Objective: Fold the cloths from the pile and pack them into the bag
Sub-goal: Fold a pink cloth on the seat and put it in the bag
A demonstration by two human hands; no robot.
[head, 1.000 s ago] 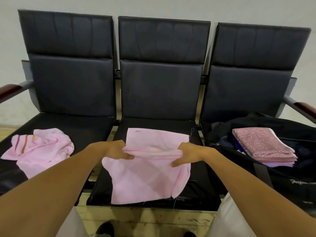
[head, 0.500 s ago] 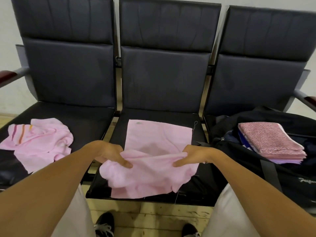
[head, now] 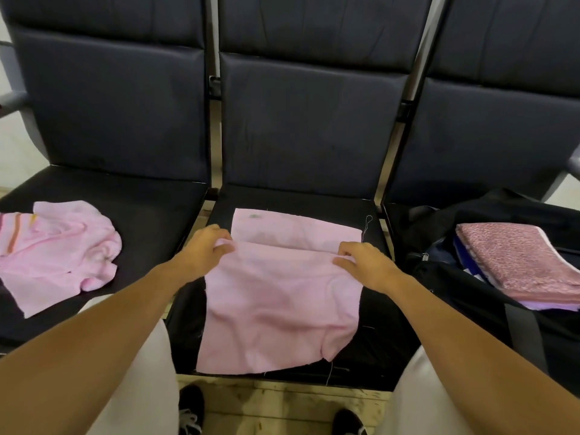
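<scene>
Both hands pinching pink cloth (head: 282, 296)

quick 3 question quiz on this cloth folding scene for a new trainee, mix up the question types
1. True or false: both hands hold the folded edge of the pink cloth on the middle seat.
2. Where does the pile of unfolded cloths lie? A) on the left seat B) in the bag C) on the floor
3. Fill in: the folded stack already packed sits in the black ____ on the right seat.

Key
1. True: the left hand and the right hand each pinch one end of the fold.
2. A
3. bag
</scene>
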